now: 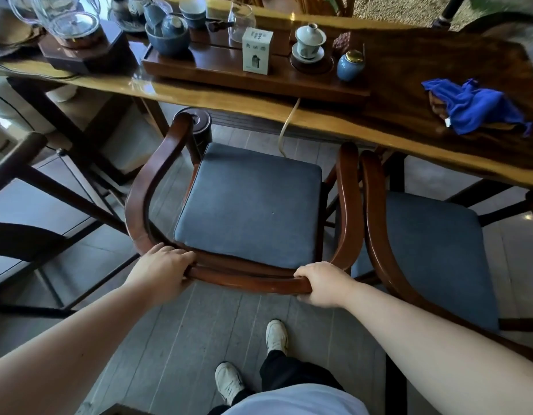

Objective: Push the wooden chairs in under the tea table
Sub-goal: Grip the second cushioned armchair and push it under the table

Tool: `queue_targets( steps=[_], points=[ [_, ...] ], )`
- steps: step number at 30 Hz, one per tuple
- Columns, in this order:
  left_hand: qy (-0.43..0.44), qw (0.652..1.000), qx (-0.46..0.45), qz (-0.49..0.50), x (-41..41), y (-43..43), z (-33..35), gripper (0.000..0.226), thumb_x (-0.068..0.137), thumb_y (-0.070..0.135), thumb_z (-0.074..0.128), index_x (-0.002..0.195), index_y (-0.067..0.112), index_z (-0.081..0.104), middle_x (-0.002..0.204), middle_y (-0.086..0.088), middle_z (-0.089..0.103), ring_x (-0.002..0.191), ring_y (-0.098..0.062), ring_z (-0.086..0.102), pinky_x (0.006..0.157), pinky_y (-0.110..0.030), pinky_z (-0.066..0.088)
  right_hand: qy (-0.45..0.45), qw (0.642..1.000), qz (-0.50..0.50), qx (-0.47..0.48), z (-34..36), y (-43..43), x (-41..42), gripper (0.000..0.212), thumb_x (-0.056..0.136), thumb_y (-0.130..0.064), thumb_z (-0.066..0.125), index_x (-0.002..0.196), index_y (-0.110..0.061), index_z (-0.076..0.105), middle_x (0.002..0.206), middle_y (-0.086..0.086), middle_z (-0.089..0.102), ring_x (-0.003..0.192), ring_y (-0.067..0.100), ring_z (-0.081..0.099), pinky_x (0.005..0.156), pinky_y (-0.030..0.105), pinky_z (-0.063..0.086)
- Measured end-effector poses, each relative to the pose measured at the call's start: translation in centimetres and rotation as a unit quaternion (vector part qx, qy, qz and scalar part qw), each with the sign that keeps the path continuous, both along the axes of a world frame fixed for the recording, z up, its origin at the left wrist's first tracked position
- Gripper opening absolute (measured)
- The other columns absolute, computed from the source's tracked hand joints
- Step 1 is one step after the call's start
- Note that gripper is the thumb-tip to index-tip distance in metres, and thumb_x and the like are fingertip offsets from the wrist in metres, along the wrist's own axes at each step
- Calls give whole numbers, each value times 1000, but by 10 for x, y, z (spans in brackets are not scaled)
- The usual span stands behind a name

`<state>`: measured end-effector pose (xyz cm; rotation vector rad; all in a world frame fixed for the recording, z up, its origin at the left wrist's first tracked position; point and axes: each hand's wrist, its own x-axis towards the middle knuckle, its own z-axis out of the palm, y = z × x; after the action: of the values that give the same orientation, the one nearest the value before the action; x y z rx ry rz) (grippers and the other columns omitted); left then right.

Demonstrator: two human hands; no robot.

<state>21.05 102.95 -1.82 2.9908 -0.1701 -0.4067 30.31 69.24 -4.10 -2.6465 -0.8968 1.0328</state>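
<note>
Both hands gripping armchair's curved back rail, mid-push toward tea table.
Left hand [162, 266] and right hand [322, 283] wrapped tight around rail [247, 280]; ahead of grip, blue seat cushion [250, 205] short of tea table [319, 118]; straight push next.

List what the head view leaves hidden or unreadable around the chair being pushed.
- Chair legs: hidden beneath its cushion and frame.
- Left hand and right hand fingertips: curled under the back rail.
- Second chair: partly covered by the right arm.
- White box print: too small.

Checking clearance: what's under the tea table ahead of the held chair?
Under the tea table: grey floor, a hanging pale cord, a dark round stand. Further back is hidden by the tabletop.
</note>
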Motion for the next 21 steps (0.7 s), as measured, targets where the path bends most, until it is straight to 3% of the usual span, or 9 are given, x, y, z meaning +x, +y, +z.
queue_targets(
  steps=[5,8,14,21],
  points=[
    [-29,1000,1,3,-12,-6,4,71,55,38,83,116,15,56,111,-7,65,105,-30,59,89,-45,48,17,998,52,1,12,3,2,92,79,-59,70,151,-19,30,154,3,39,140,22,34,114,37,27],
    [-34,999,32,16,-24,-10,14,84,62,47,79,133,15,48,132,-12,55,124,-32,47,100,-50,42,-13,991,124,42,32,27,1,95,81,-65,64,153,-23,21,159,1,29,144,19,25,117,41,18],
    [-60,990,102,74,-51,-9,48,84,67,63,53,137,18,47,134,-14,55,125,-36,47,100,-53,40,-97,954,272,86,53,112,-2,94,83,-69,55,155,-26,12,163,9,15,148,25,13,120,48,7],
    [-76,968,157,183,-99,31,76,75,76,61,41,135,15,49,133,-16,56,124,-37,49,99,-54,39,-154,913,355,128,76,195,-4,88,87,-65,53,154,-24,13,162,12,17,147,28,16,119,50,8]
  ],
)
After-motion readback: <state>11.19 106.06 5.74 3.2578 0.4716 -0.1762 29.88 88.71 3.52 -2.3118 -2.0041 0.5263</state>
